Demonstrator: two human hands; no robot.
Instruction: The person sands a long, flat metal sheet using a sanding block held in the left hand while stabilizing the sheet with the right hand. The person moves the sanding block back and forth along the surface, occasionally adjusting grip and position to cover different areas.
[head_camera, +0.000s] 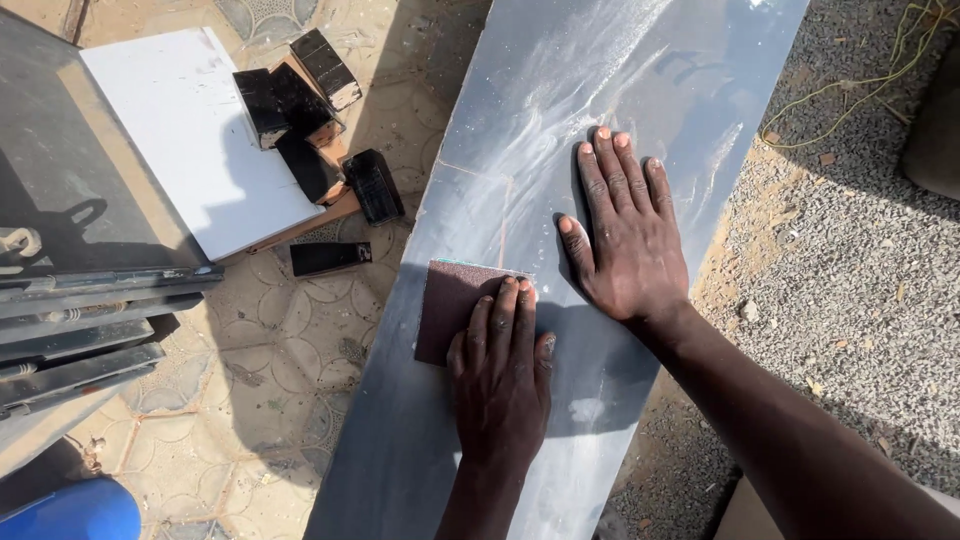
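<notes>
A long grey board (400, 440) dusted with white powder lies lengthwise before me. My left hand (500, 375) presses flat on a reddish-brown sheet of sandpaper (447, 305) near the board's left edge, fingertips on the sheet's right part. Just to the right, my right hand (625, 235) rests palm down on the board with fingers spread and nothing in it.
Several black-painted wooden blocks (310, 110) lie on a white panel (190, 140) and patterned tile floor (260, 380) to the left. Dark stacked boards (70, 300) stand at far left, a blue object (70, 512) at bottom left. Gravel ground (860, 280) lies right.
</notes>
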